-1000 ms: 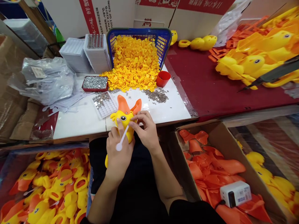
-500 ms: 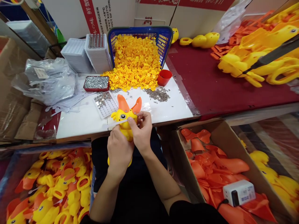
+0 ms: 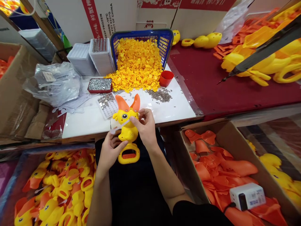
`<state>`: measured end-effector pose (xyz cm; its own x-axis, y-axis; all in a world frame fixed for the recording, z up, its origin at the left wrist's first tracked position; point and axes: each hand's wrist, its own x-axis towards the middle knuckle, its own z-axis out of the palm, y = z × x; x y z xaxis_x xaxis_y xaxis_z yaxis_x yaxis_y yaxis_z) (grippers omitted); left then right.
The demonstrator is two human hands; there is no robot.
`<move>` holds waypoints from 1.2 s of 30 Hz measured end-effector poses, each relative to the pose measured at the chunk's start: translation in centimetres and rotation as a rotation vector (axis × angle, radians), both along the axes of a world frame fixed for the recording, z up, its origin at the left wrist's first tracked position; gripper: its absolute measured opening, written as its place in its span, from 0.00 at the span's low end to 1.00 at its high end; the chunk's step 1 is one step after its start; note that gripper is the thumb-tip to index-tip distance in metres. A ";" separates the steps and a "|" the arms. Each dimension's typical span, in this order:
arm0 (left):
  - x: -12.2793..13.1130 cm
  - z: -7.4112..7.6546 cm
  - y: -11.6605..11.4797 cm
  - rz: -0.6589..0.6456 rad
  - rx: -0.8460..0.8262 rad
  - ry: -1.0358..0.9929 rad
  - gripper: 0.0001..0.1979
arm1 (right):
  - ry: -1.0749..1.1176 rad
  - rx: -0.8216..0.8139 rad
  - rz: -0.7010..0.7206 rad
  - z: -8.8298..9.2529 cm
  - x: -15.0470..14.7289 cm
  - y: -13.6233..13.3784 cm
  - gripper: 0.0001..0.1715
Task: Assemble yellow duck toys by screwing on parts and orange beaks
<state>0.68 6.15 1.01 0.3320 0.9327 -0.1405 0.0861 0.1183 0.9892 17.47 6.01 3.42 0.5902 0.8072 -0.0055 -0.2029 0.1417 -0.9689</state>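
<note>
In the head view a yellow toy duck with an open orange beak, a printed eye and a ring-shaped handle is held up at the table's front edge. My right hand grips its head from the right, thumb on the front and fingers curled behind. A thin translucent white strip runs from under that thumb down to the left. My left hand holds the duck low on its left side, thumb where the body meets the handle; its other fingers are partly hidden behind.
A blue basket spills small yellow parts onto the table. Nearby are a red tray of screws, a red cup, loose screws and a disc tray. A screwdriver hangs at right. Boxes of ducks and orange parts flank my lap.
My left hand has opened from its grip over the duck's body and shifted lower left, uncovering the body and handle. The right hand stays on the head.
</note>
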 end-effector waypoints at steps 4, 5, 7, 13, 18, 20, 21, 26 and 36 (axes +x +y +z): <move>1.1 -1.3 -0.3 -0.031 -0.179 -0.133 0.32 | 0.002 -0.017 0.018 0.1 0.1 0.3 0.25; 1.5 -1.4 -0.5 -0.043 -0.197 -0.156 0.32 | 0.001 -0.022 0.027 0.2 0.1 0.4 0.26; 2.3 -1.6 -0.7 -0.055 -0.230 -0.200 0.33 | -0.001 -0.043 0.040 0.3 0.2 0.5 0.27; 2.0 -1.4 -0.6 -0.136 -0.274 -0.182 0.32 | 0.080 -0.021 0.098 0.8 0.3 1.2 0.29; 1.7 -0.8 -0.2 -0.140 -0.255 -0.143 0.31 | 0.219 0.027 0.201 1.0 1.0 1.6 0.29; 1.8 -0.6 -0.2 -0.147 -0.269 -0.131 0.32 | 0.240 0.034 0.208 0.8 1.2 1.6 0.30; 1.9 -0.6 -0.3 -0.141 -0.281 -0.126 0.33 | 0.252 0.034 0.213 0.6 1.3 1.6 0.30; 2.9 -1.5 -2.2 0.045 -0.317 -0.215 0.38 | 0.299 0.057 0.287 -0.4 1.4 0.0 0.29; 6.2 -2.5 -3.5 0.261 0.046 -0.075 0.32 | 1.109 -0.114 0.088 -5.8 -1.3 -7.0 0.18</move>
